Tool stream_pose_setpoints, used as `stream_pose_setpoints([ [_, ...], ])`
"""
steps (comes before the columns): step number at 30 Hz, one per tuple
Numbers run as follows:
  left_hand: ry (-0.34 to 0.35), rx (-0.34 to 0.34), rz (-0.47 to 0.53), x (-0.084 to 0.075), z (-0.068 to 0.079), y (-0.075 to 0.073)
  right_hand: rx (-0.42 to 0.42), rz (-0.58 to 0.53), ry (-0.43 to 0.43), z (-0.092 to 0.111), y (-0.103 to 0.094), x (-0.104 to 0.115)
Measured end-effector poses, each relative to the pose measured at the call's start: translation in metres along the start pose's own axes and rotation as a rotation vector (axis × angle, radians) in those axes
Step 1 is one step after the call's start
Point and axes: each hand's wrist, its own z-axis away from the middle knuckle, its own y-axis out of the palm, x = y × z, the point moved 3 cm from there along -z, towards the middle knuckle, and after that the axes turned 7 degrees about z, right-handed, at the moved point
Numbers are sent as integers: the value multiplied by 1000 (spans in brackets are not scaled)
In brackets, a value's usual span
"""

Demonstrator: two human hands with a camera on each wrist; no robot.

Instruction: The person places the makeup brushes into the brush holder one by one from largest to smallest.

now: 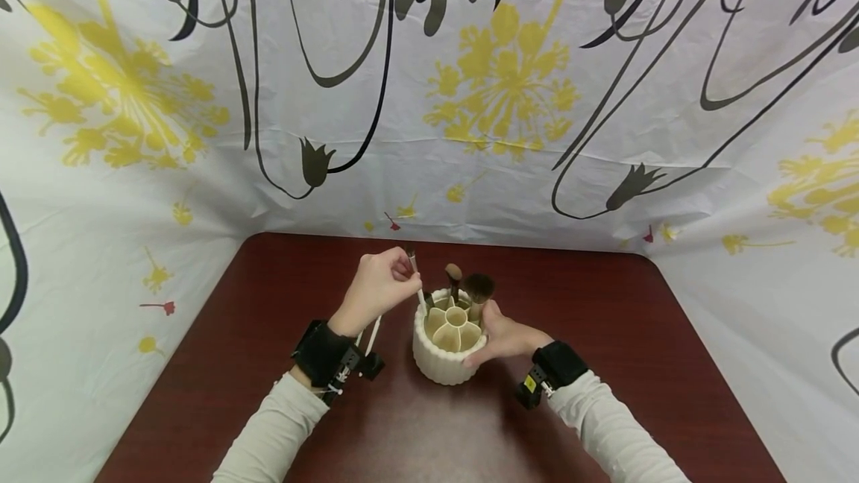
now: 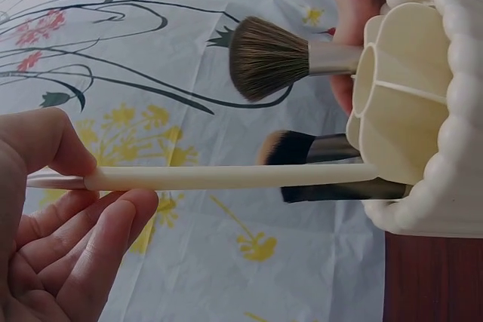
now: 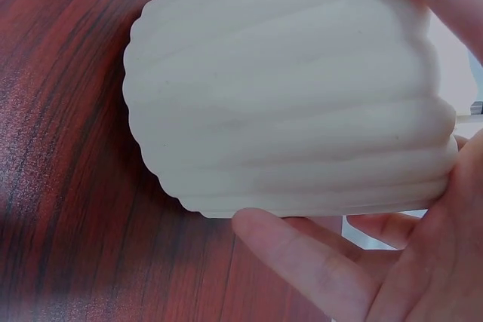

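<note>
Right wrist view: holder cut off at top.

A fluffy brush and a rounded brush rise above the far side of the cream holder, while my left hand with its pale-handled brush blocks the left and my right hand, against the wall, closes off the right. Fingertips could dip from above into the near compartments, and the tabletop offers passage between my forearms; patterned cloth bounds the far edge.
</note>
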Motion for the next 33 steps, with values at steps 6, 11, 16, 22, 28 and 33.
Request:
stream_pose_setpoints([
  [6,-10,22,-8,3,2,4,-3,26,7,0,1,0],
  [11,-20,29,-19,7,3,7,1,20,20,0,1,0],
  [16,-29,38,-39,13,5,10,-6,20,13,1,1,0],
  [22,-45,63,-44,21,8,15,-5,6,15,2,1,0],
  [28,-47,66,-44,26,9,18,-7,12,9,2,1,1],
  [33,-45,87,-47,29,9,21,-6,9,21,2,1,1],
])
